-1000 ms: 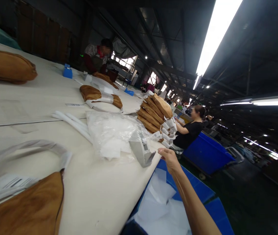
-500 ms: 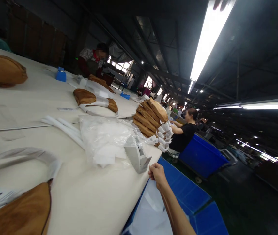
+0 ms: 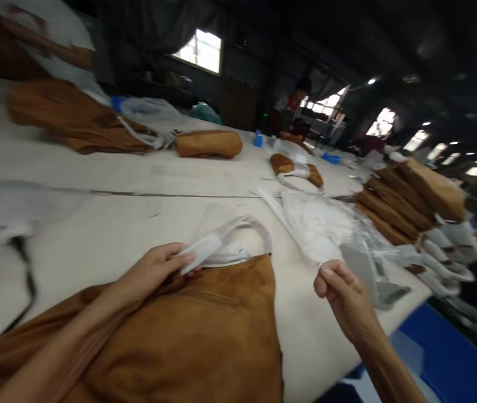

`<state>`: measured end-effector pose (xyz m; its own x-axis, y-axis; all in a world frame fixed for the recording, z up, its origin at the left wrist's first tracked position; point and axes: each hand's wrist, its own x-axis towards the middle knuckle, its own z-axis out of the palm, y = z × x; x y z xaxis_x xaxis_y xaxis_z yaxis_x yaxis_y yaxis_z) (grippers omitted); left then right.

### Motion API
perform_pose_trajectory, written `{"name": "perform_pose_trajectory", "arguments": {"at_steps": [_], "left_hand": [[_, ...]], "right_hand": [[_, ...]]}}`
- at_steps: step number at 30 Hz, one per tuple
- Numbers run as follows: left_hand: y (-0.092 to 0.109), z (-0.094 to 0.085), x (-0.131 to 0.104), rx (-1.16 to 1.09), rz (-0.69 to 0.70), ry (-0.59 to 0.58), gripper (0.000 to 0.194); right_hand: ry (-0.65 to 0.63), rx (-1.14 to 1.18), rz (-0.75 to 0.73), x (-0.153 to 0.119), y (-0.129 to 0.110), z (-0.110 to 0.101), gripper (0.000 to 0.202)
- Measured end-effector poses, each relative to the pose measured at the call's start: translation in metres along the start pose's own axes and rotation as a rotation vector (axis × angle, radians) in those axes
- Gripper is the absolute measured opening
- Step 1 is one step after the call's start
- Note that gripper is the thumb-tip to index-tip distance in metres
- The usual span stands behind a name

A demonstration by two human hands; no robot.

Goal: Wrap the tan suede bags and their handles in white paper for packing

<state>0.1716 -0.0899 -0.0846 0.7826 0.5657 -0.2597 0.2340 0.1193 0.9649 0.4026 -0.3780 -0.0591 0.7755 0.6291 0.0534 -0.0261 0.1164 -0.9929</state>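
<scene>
A brown suede-like bag (image 3: 205, 330) lies in front of me, with a long slit-like seam or zip on its face. Its handle (image 3: 257, 229) loops up, wrapped in white sheeting. My left hand (image 3: 160, 268) grips the wrapped handle near its left end, thumb on top. To the right, above the table, my right hand (image 3: 343, 294) is raised with fingers curled in a pinch; what it holds, if anything, is too small to make out. Just beyond that hand stands a grey tape dispenser (image 3: 360, 274), close to the table's right edge.
Clear plastic bags (image 3: 314, 221) with white sheets lie past my hands. A stack of brown bags (image 3: 406, 201) stands at the right. More brown bags (image 3: 79, 117) lie across the table (image 3: 196, 179). Blue bins (image 3: 452, 347) are below the right edge. Other people work at the far side.
My view has swung left, bringing the near brown bag to the middle. My left hand has come into view on its handle. My right hand, still closed, is now away from the dispenser.
</scene>
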Motion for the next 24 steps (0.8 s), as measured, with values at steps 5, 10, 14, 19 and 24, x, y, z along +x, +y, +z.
{"name": "perform_pose_trajectory", "arguments": {"at_steps": [5, 10, 14, 19, 24], "left_hand": [[0.003, 0.012, 0.002, -0.099, -0.001, -0.009, 0.052], [0.000, 0.013, -0.001, -0.100, 0.080, -0.021, 0.048], [-0.004, 0.009, -0.001, -0.055, 0.130, 0.015, 0.046], [-0.004, 0.009, 0.000, -0.036, 0.184, 0.044, 0.044], [-0.005, 0.009, -0.003, -0.067, 0.226, -0.005, 0.044]], "right_hand": [[-0.470, 0.180, 0.011, 0.013, -0.004, 0.123, 0.020], [-0.558, 0.188, 0.088, 0.021, 0.030, 0.184, 0.025], [-0.482, 0.168, 0.128, 0.024, 0.047, 0.189, 0.030], [-0.420, 0.096, 0.155, 0.023, 0.054, 0.191, 0.037], [-0.348, 0.033, 0.198, 0.024, 0.060, 0.195, 0.045]]}}
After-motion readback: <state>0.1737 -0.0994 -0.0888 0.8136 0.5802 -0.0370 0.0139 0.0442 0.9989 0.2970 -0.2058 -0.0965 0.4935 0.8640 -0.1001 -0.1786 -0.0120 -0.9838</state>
